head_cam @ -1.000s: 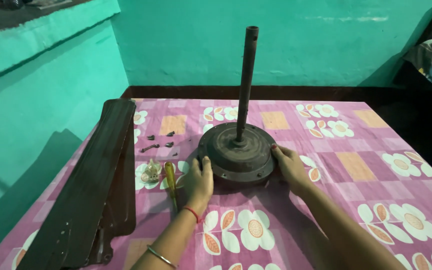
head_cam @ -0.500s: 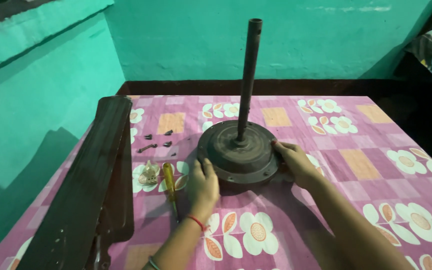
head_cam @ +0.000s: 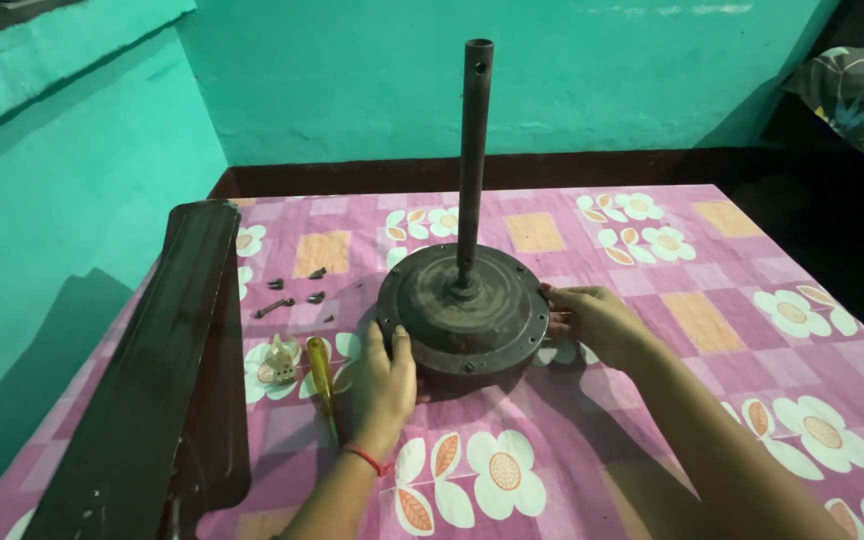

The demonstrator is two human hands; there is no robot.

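Observation:
A round dark metal fan motor housing (head_cam: 462, 310) sits on a pink flowered tablecloth (head_cam: 572, 430), with a long metal rod (head_cam: 472, 150) standing upright from its centre. My left hand (head_cam: 384, 385) grips the housing's near left edge, thumb on top. My right hand (head_cam: 592, 318) holds its right edge. Just left of my left hand lies a yellow-handled screwdriver (head_cam: 320, 375).
Dark brown fan blades (head_cam: 162, 380) lie stacked along the left of the table. Several small screws (head_cam: 292, 295) and a small metal bracket (head_cam: 280, 360) lie between blades and housing. Teal walls stand behind and to the left. A patterned cushion (head_cam: 857, 100) is at the far right.
The view has drifted slightly, so the housing sits a little further right in the picture. Both hands stay on its rim, the right one a little further round the side.

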